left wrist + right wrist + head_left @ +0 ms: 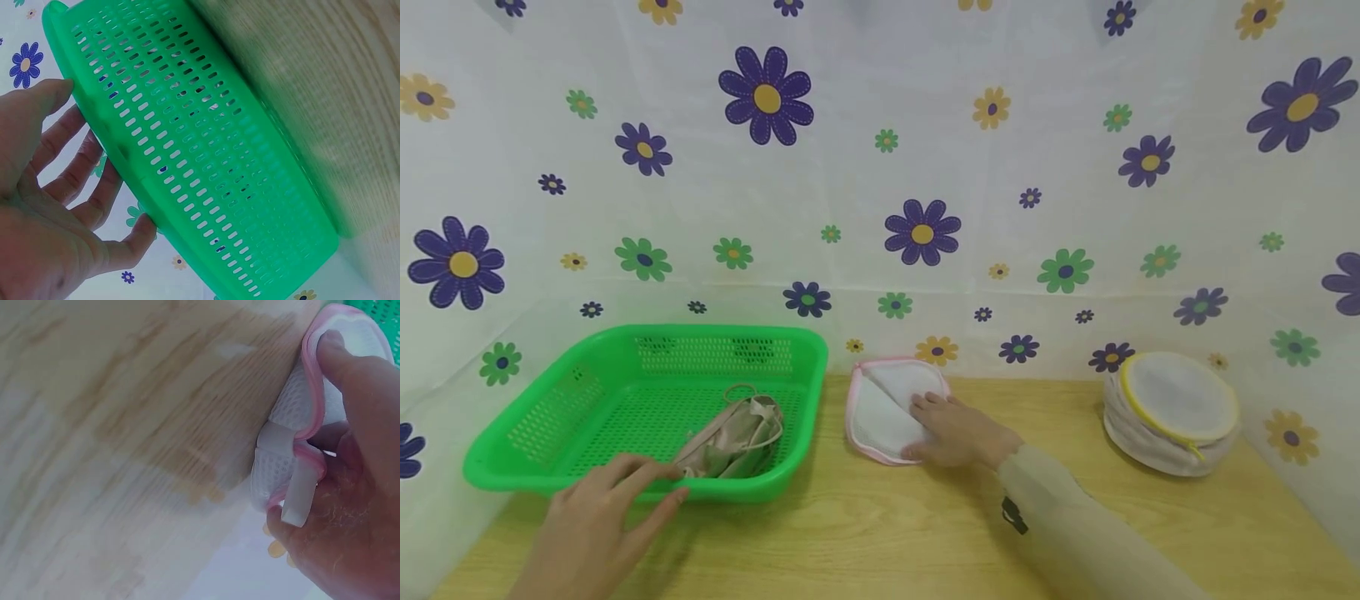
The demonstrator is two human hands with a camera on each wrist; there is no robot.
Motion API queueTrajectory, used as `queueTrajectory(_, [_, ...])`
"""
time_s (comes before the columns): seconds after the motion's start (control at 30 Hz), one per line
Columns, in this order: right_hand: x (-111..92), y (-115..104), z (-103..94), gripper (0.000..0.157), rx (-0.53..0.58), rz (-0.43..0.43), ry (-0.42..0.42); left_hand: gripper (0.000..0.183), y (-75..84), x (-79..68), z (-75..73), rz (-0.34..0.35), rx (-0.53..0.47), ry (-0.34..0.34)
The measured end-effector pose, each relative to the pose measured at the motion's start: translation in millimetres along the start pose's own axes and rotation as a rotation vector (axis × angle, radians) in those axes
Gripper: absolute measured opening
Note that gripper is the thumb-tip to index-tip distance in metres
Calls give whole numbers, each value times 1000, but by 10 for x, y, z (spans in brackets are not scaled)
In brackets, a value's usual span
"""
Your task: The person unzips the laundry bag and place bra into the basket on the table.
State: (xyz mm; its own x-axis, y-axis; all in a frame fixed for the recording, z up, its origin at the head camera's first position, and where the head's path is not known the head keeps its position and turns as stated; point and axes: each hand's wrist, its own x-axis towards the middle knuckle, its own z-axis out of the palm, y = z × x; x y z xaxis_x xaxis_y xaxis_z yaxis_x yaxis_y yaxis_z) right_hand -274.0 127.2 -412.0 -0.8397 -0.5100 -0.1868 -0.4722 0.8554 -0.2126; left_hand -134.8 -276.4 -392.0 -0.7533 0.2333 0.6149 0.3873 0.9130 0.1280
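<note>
In the head view my left hand [602,521] is at the near rim of a green plastic basket [497,462]. Its fingertips rest along that rim [125,165], loosely spread. Inside the basket, towards its right, lies a crumpled beige fabric item [730,442] with a thin cord. On the wooden table my right hand [958,429] holds the right side of a white mesh laundry bag [883,412] with pink trim. The right wrist view shows the thumb [337,359] over the bag's top, the pink edge buckled beside the other fingers, which are partly hidden.
A round grey-white pouch [1180,408] with a yellow zip stands at the far right of the table [865,533]. Behind everything hangs a white sheet [842,183] printed with flowers, coming down to the table's back edge.
</note>
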Motion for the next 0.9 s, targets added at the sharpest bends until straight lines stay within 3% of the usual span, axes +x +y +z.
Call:
queueTrajectory(0.2, [-106,80,-87,73,57,-10,94,23,35,-13,6,-43,-18,-31])
queueTrajectory(0.47, [-576,423,-424,71,79,-42,283,26,18,4,-11,16,-7,25])
queueTrajectory(0.67, [-986,727,-544,62,-3,48,379,25,19,-7,-7,-13,-10,-6])
queueTrajectory(0.9, [-1345,1038,-618,51,-76,225,459,25,1,-9,4,46,15,40])
